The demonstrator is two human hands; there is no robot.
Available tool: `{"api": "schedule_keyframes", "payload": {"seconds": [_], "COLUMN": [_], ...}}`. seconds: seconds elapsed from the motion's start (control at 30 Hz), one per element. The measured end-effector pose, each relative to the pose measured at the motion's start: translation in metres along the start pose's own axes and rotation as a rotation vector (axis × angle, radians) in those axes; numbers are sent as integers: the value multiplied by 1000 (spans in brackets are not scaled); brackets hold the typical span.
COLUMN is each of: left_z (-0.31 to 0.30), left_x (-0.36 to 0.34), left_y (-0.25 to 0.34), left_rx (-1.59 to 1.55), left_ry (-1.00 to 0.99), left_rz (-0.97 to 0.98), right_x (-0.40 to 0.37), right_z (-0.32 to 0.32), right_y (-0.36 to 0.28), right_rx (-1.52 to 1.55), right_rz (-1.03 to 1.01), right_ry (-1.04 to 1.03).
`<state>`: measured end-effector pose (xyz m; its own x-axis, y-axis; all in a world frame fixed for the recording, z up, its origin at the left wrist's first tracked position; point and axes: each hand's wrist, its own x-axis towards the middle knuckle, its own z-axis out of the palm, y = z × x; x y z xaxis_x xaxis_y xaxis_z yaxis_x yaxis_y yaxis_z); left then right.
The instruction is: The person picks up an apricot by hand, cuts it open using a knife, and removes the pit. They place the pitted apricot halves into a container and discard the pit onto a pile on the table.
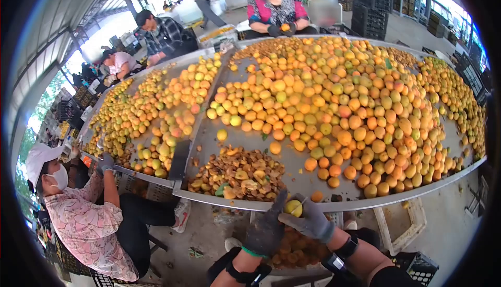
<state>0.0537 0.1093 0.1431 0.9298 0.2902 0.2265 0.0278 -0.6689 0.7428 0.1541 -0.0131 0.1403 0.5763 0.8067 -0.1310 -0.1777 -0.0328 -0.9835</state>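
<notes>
A yellow-green apricot (294,208) sits between my two gloved hands at the table's front edge. My left hand (265,228), in a dark grey glove with a green cuff, is closed against its left side. From the right, my right hand (312,220) in a grey glove grips it, thumb below the fruit. A thin pale sliver shows by the right fingers; I cannot make out what it is. Just beyond my left hand lies a heap of brownish split apricot pieces (242,174). Under my hands, partly hidden, is a pile of orange pieces (298,249).
A big heap of whole apricots (334,99) covers much of the metal table (219,135). A raised divider (201,122) separates the left section. One co-worker (86,208) sits at the left; another (276,7) sits opposite. A pale frame (412,227) lies on the floor at right.
</notes>
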Motion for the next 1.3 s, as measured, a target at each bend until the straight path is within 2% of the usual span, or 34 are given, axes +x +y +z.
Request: {"api": "schedule_keyframes", "payload": {"seconds": [0.07,0.1,0.13,0.2,0.4,0.47,0.53,0.63,0.7,0.77,0.83,0.9,0.93,0.97,1.0,1.03,1.07,1.13,1.17,1.23,1.27,1.3], "left_z": [0,1,1,-1,-4,-6,-6,-5,-5,-1,6,7,8,8,5,3,2,-5,2,23,25,26], "left_x": [9,8,7,8,12,11,11,12,11,11,11,11,8,8,11,11,10,13,11,5,5,5], "left_y": [3,6,10,14,8,7,6,4,-1,-7,-17,-20,-20,-20,-19,-17,-15,-2,-12,-40,-38,-35], "left_rx": [-42,-79,-213,-229,-187,-175,-237,-264,-224,-117,-200,-259,-159,-58,-32,40,107,203,207,8,10,-59], "left_ry": [-12,-16,-72,-114,-191,-267,-248,-241,-244,-275,-247,-192,-178,-162,-125,-161,-203,-288,-278,-190,-183,-119], "left_rz": [31,55,-43,-78,-64,-142,-118,-108,-131,-246,-175,-87,-59,-34,-26,-99,-175,-310,-309,-101,-103,-5], "right_x": [3,1,-1,-5,-2,-3,-2,1,3,5,4,5,7,7,5,2,1,2,3,2,0,-1], "right_z": [-2,-3,-4,-7,-11,-11,-11,-10,-6,-3,-1,-3,-4,-4,-3,-4,-13,-31,-22,1,1,1], "right_y": [-3,-7,-14,-30,-8,-12,-12,-10,-14,-6,2,9,10,6,-1,0,11,32,28,15,13,12], "right_rx": [-69,-63,-62,-103,-99,-67,-39,-141,60,42,23,-168,-74,-78,127,330,328,690,684,56,54,-128], "right_rz": [-108,-85,-85,-92,-170,-138,-105,-210,26,20,5,-166,-100,-136,107,367,354,347,342,-55,-57,-176], "right_ry": [-2,7,-7,-22,-47,-78,-110,-86,-58,-5,44,133,121,93,109,128,109,-266,-275,150,143,162]}}
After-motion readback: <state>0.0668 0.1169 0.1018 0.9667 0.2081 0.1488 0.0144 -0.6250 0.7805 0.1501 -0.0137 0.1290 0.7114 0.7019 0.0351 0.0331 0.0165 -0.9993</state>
